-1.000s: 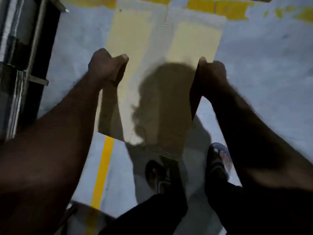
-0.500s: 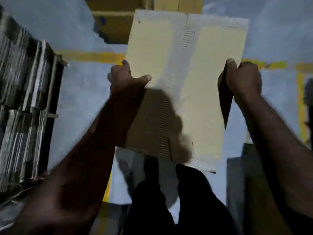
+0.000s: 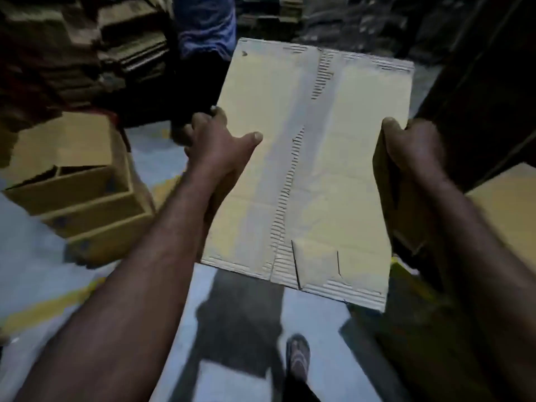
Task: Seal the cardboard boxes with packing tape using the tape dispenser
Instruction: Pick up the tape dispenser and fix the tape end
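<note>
Up swings the view since half a second ago: the bare floor has dropped back, and cartons and another person now sit beyond the hands, while the grip on the box is unchanged. The cardboard box [image 3: 333,169] hangs in the air between both hands, its pale top face toward the camera. The left hand [image 3: 214,140] clamps the left edge, thumb flat on top and fingers curled around the side. The right hand [image 3: 412,143] grips the right edge, thumb over the rim and fingers wrapped down the side wall. Between the two thumbs a strip of tape [image 3: 290,175] runs along the middle seam, with torn corrugation showing beside it. Outside the left hand sits a stack of open boxes [image 3: 87,204]. Beyond that hand stands a person in a blue shirt [image 3: 206,21]. Below the box, a sandalled foot [image 3: 298,358] is on the grey floor [image 3: 34,256].
</note>
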`<state>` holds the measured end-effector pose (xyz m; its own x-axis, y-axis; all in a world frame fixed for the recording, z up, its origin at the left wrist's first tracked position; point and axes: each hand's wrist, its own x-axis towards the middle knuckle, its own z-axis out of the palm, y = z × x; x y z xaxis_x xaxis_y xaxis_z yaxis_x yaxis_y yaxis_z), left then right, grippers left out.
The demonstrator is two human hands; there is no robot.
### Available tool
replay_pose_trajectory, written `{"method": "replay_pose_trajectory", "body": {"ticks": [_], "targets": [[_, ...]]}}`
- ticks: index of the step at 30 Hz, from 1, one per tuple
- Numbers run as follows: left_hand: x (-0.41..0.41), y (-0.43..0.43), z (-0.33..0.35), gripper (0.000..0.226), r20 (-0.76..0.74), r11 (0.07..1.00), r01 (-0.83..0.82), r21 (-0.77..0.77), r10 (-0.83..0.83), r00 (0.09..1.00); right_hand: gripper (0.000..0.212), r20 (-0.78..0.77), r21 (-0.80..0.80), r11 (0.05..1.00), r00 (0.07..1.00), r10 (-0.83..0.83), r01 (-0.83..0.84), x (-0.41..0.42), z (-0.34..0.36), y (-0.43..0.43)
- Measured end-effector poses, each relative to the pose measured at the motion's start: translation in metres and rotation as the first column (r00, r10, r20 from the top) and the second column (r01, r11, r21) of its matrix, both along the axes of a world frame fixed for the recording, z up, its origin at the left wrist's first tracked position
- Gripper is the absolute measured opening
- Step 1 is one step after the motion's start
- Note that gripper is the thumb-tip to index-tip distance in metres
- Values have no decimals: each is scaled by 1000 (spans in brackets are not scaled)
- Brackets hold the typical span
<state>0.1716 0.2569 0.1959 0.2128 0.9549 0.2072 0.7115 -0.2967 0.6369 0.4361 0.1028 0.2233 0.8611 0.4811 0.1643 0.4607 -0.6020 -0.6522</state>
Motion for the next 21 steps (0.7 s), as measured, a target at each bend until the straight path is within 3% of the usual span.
{"method": "replay_pose_trajectory", "body": {"ticks": [5, 8, 16, 21], "targets": [[83, -51, 54, 96, 59, 984, 163, 74, -168, 984, 58, 58, 98, 978, 980, -189, 182, 39, 54, -100], [131, -83, 76, 75, 83, 955, 270, 121, -280, 956, 57, 103, 103, 958, 955, -279, 268, 63, 77, -157], [261, -176, 113, 51, -48, 813, 567, 131, -566, 823, 55, 157, 99, 882, 868, -472, 461, 139, 101, -290], [358, -238, 113, 53, -123, 699, 708, 97, -697, 706, 57, 196, 29, 837, 818, -541, 547, 205, 97, -365]]}}
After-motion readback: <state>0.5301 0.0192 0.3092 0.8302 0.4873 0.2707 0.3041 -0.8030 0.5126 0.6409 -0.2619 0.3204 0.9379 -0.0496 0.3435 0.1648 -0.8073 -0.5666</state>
